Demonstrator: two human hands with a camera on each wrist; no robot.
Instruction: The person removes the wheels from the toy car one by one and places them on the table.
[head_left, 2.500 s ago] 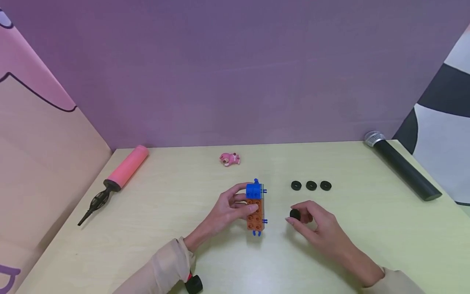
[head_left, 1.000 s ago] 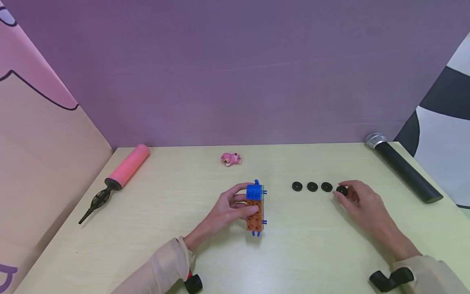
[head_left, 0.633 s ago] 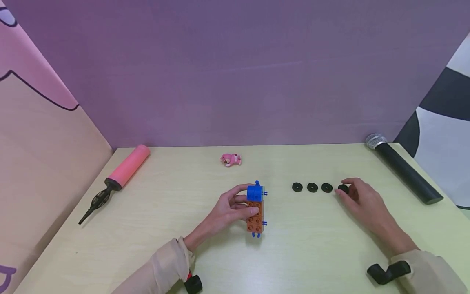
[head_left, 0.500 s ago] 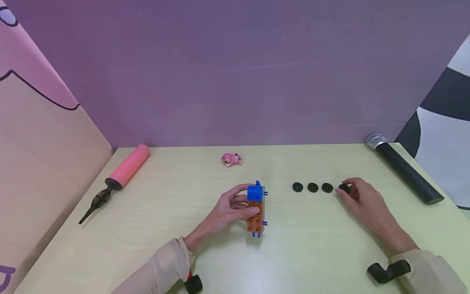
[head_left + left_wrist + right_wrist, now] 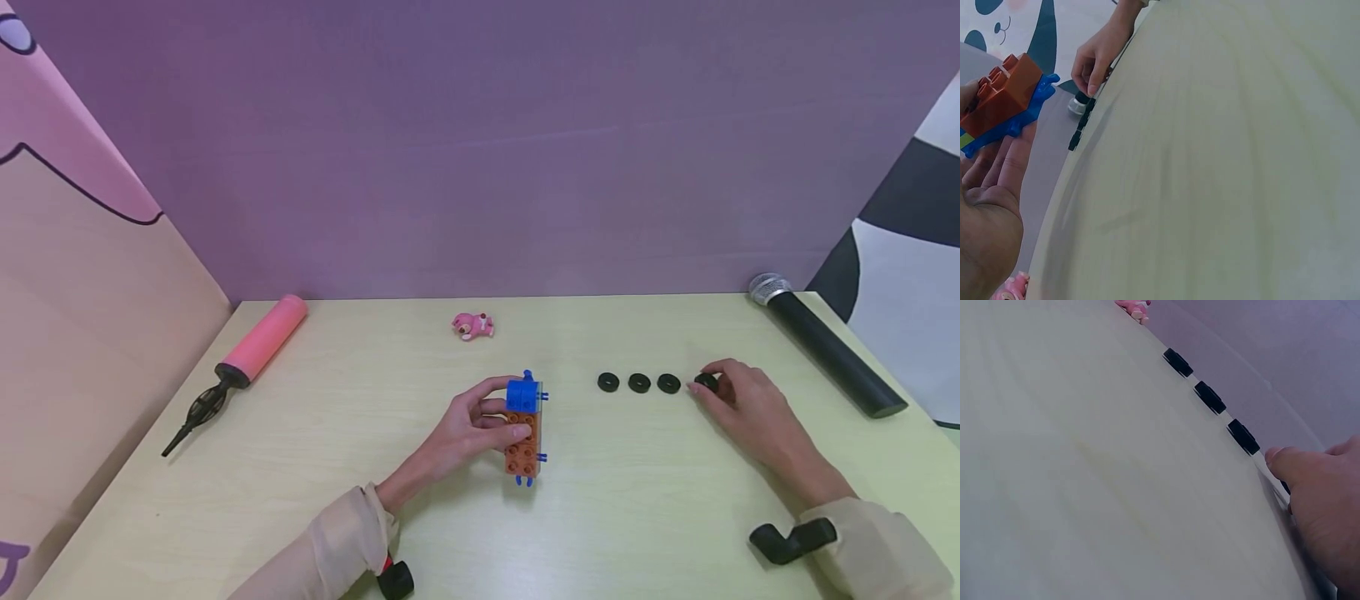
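Note:
My left hand [image 5: 468, 429] grips a toy-brick vehicle body [image 5: 522, 450] between thumb and fingers, above the table. It has an orange studded brick, a blue brick [image 5: 523, 396] at the far end and blue axle pegs sticking out to the right. In the left wrist view the orange brick [image 5: 1007, 94] sits on a blue base. At the right end of a row of black toy wheels [image 5: 639, 382], my right hand [image 5: 750, 417] pinches another black wheel [image 5: 707, 382] at table level. The right wrist view shows that wheel mostly hidden behind the right hand [image 5: 1322, 500].
A pink bear figurine [image 5: 473, 326] lies at the back of the table [image 5: 360, 358]. A pink hand pump [image 5: 262, 340] with a black nozzle lies on the left, and a black microphone [image 5: 832, 350] along the right edge. A purple panel [image 5: 480, 150] stands behind.
My right hand carried the wheel from near the vehicle body out to the right end of the row, then shifted slightly. The left hand has stayed almost still with the vehicle body.

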